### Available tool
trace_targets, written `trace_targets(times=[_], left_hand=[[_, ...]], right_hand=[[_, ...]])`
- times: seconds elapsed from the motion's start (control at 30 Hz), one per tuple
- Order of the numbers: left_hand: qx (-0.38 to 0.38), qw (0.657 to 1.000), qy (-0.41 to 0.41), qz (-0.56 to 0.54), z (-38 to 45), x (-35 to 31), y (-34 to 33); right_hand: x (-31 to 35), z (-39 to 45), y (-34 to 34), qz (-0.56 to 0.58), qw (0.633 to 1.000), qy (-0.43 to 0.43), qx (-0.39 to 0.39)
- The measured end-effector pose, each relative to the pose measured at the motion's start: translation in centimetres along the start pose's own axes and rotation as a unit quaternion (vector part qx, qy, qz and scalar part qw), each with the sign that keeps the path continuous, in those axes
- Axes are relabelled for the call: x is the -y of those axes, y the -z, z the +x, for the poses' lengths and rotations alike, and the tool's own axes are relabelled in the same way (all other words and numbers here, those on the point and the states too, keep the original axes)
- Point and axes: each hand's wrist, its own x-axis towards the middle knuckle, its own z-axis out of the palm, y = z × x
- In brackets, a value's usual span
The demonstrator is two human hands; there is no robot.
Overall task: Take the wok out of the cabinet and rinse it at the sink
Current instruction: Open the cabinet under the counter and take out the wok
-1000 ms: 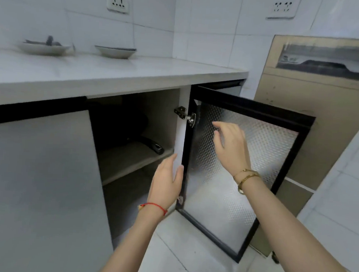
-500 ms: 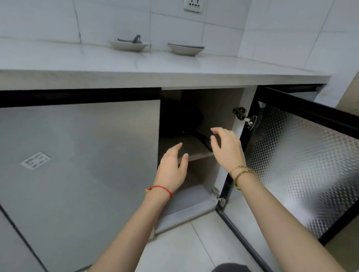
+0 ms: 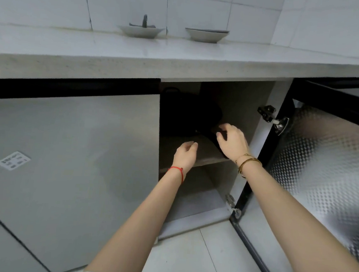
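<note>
Dark wok (image 3: 189, 113) on the upper shelf (image 3: 194, 152) inside the open cabinet, handle (image 3: 212, 138) running toward the front right, right beneath the spread, empty fingers (image 3: 221, 137) of the nearer right hand (image 3: 232, 143); left hand (image 3: 185, 155) loose, lower, holding nothing.

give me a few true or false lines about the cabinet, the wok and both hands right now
1. The cabinet door stands open. True.
2. The wok sits on the counter. False: it is inside the cabinet, on the upper shelf.
3. The right hand reaches toward the wok's handle, fingers spread. True.
4. The left hand grips the wok's rim. False: it holds nothing and hovers in front of the shelf.
5. Two bowls stand on the counter by the wall. True.
6. Both cabinet doors are open. False: the left door is closed.
</note>
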Motion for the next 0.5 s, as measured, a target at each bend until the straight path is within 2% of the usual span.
trace_targets(times=[0.13,0.37,0.5], left_hand=[[-0.003,0.994,0.083,-0.077,4.4,0.8,-2.2],[0.017,0.974,0.125,-0.187,9.6,1.0,-4.9],[0.029,0.964,0.146,-0.221,11.6,1.3,-5.9]], right_hand=[[-1.8,2.8,-1.2,0.033,0.996,-0.046,0.062],[-3.2,7.7,-3.7,0.06,0.98,-0.104,0.157],[-3.5,9.1,-5.7,0.17,0.938,-0.204,0.224]])
